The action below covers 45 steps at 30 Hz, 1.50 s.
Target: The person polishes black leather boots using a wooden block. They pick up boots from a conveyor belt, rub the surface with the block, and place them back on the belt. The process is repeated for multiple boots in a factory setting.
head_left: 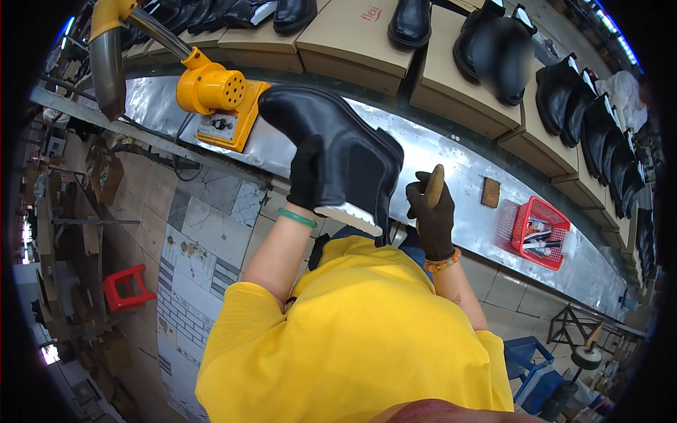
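A black ankle boot [310, 116] with a dark elastic side panel and white lining at its opening is held up over the near edge of the metal bench. My left hand [306, 173], in a dark glove, grips it from the left side, with the toe pointing to the far left. Part of that hand is hidden behind the boot. Just right of the boot, my right hand [435, 222], also gloved, is closed around a slim tan, rounded piece [436, 185]. Its exact kind is unclear. The two hands are apart, and the tan piece does not touch the boot.
A yellow blower-like machine [211, 88] stands on the metal bench [462, 233] at left. A brown block [491, 192] and a red basket [541, 233] of small tools lie to the right. Cardboard boxes [352, 53] bearing black boots [564, 95] line the far side.
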Tool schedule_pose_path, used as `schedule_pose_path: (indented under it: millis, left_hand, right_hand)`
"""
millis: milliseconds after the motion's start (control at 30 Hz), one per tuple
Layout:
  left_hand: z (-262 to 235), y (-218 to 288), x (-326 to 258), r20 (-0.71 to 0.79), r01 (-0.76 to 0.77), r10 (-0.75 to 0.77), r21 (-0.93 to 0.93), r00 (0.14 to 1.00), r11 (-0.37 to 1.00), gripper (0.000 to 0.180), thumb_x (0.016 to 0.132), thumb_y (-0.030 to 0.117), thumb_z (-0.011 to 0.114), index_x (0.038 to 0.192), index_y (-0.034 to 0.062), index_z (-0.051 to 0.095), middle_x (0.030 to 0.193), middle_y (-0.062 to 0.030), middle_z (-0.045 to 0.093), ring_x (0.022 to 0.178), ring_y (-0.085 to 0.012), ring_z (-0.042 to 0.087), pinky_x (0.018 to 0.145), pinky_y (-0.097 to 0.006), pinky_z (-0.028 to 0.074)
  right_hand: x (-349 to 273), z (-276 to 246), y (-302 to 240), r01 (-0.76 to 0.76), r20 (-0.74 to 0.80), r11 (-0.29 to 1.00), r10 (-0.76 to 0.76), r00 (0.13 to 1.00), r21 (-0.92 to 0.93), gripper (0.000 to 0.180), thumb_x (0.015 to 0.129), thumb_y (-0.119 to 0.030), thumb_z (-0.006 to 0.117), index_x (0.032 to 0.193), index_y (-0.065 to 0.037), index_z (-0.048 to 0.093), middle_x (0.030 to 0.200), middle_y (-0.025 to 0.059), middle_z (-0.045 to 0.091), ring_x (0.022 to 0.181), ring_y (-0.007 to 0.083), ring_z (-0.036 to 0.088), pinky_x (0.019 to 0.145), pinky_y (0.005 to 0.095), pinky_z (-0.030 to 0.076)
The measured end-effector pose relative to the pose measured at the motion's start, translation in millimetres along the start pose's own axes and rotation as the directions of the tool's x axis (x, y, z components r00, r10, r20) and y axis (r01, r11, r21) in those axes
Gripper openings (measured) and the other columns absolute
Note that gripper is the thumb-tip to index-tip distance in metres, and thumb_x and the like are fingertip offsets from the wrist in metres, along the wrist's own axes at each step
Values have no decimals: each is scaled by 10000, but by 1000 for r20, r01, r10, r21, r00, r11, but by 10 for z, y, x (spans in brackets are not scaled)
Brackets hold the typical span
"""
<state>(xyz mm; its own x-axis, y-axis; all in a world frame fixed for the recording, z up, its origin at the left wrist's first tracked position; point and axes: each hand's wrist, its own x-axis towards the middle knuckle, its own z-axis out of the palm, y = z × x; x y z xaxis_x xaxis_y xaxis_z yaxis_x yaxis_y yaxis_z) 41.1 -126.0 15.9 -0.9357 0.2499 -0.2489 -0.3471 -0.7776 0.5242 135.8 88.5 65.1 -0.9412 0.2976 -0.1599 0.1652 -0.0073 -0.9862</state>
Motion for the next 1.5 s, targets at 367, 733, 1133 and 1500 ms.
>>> schedule_pose_path:
  millis: [367, 733, 1133, 1500]
  left_hand:
    - [790, 7, 143, 456, -471, 132, 804, 880, 363, 1171, 528, 178, 828, 1453, 51, 121, 1348, -201, 395, 1249, -301, 420, 1012, -391, 395]
    - [937, -379, 248, 508, -526, -194, 850, 839, -46, 1138, 554, 322, 805, 1446, 31, 162, 1219, -243, 498, 1127, -374, 514, 952, -431, 427]
    - [58, -126, 304, -151, 377, -397, 714, 905, 589, 687, 842, 354, 652, 1358, 6, 362, 1236, -124, 541, 1081, -193, 553, 943, -299, 445]
    - [252, -222, 112, 113, 146, -263, 597, 958, 789, 593, 812, 157, 664, 1324, 55, 382, 1146, -101, 535, 1035, -180, 543, 883, -308, 478]
  right_hand:
    - [276, -243, -319, 291, -24, 953, -290, 957, 88, 502, 800, -96, 664, 1263, -26, 481, 1292, 131, 459, 840, 144, 601, 650, 248, 544]
    - [418, -592, -428, 216, -54, 972, -211, 976, 95, 641, 762, -133, 731, 1318, -40, 427, 1102, 77, 549, 863, 131, 580, 628, 226, 505]
    - [425, -986, 82, 83, -194, 974, -42, 980, 210, 552, 774, -174, 688, 1256, -31, 461, 1017, 64, 565, 841, 138, 597, 616, 262, 531]
    - [225, -1345, 498, 88, -95, 886, -50, 994, 455, 589, 824, -107, 618, 1350, -88, 355, 1123, 44, 545, 945, 134, 562, 676, 281, 504]
